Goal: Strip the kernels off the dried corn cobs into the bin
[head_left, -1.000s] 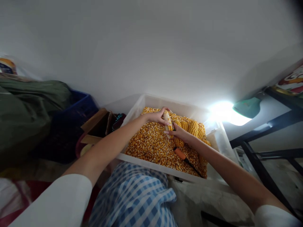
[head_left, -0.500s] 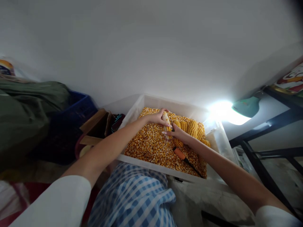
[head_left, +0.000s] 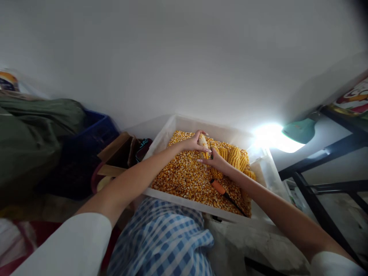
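carton (head_left: 116, 153) stands left of bin (head_left: 161, 141). left hand (head_left: 192, 143) is over bin, fingers clamped on cob (head_left: 202, 141); cob is above bin's kernels (head_left: 181, 172). right hand (head_left: 217, 161), over bin: fingertips at cob's near end, full grip cannot be told. orange tool (head_left: 218, 187) lies in bin's near part, ears (head_left: 235, 157) in its right.

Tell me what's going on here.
A person's left hand holds a cob, partly bared of kernels, over a bin. The right hand is at the cob's lower end, apparently with a thin dark tool. Loose kernels spread below, fuller cobs lie to the right, and an orange-handled tool rests on the kernels.
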Tool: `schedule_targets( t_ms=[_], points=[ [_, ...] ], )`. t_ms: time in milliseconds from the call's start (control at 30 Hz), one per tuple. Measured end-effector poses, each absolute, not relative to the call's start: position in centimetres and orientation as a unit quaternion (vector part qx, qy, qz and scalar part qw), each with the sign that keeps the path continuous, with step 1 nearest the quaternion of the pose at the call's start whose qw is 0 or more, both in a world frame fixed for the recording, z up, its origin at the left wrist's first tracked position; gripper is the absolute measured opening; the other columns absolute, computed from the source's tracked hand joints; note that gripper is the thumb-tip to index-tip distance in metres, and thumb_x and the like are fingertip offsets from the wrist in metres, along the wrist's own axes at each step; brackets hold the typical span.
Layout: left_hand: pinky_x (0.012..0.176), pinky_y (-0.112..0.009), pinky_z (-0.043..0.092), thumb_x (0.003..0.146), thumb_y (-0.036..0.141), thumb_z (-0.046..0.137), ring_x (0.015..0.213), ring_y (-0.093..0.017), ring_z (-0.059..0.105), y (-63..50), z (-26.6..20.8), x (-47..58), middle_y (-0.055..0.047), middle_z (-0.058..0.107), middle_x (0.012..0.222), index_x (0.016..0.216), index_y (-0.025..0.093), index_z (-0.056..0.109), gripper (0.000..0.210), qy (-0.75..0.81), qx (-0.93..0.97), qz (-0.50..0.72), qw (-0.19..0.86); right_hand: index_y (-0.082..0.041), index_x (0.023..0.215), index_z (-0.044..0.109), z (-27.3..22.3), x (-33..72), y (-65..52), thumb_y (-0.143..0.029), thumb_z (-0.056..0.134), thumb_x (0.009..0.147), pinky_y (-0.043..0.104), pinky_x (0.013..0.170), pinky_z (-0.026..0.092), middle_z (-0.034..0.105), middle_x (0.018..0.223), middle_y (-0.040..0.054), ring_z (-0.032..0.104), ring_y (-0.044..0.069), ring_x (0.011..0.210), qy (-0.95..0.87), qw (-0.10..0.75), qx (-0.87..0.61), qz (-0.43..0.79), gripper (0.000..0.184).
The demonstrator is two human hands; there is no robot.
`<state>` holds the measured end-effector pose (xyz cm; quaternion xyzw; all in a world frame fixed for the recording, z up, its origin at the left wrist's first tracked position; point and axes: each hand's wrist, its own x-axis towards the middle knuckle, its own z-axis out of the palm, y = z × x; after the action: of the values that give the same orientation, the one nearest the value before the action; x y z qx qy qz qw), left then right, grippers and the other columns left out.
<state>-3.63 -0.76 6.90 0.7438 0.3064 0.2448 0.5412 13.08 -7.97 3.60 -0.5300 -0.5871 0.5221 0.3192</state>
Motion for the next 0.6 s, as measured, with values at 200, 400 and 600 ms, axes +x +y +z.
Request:
schedule_targets(
  t_ms=[200,400,600],
  points=[
    [0.052,-0.016,0.038,0.059,0.035,0.07,0.06,-0.006,0.045,-1.2,6.2,-2.6,0.005,0.041,0.072,0.114,0.021,0.03,0.07,0.32,0.745,0.33,0.484,-0.021,0.1,0.04,2.9,12.6,-8.2,-0.042,0.068,0.058,0.024,0.051,0.05,0.045,0.088,0.0006,0.047,0.014,0.076,-0.624,0.348,-0.554,0.428,0.055],
    [0.053,-0.018,0.041,0.067,0.044,0.063,0.06,-0.007,0.049,-0.6,6.5,-2.8,0.003,0.047,0.076,0.109,0.024,0.033,0.055,0.34,0.682,0.286,0.582,-0.023,0.096,0.039,3.6,12.5,-8.1,-0.051,0.063,0.064,0.025,0.047,0.048,0.049,0.081,0.0003,0.052,0.013,0.067,-0.614,0.307,-0.531,0.497,0.049],
    [0.047,-0.015,0.036,0.07,0.039,0.061,0.052,-0.006,0.044,0.8,6.2,-3.7,0.005,0.043,0.065,0.102,0.023,0.041,0.041,0.417,0.712,0.302,0.477,-0.02,0.081,0.044,5.5,14.7,-7.5,-0.056,0.027,0.085,0.027,0.058,0.04,0.052,0.064,0.0011,0.053,0.015,0.059,-0.734,0.135,-0.609,0.27,0.039]
  ],
)
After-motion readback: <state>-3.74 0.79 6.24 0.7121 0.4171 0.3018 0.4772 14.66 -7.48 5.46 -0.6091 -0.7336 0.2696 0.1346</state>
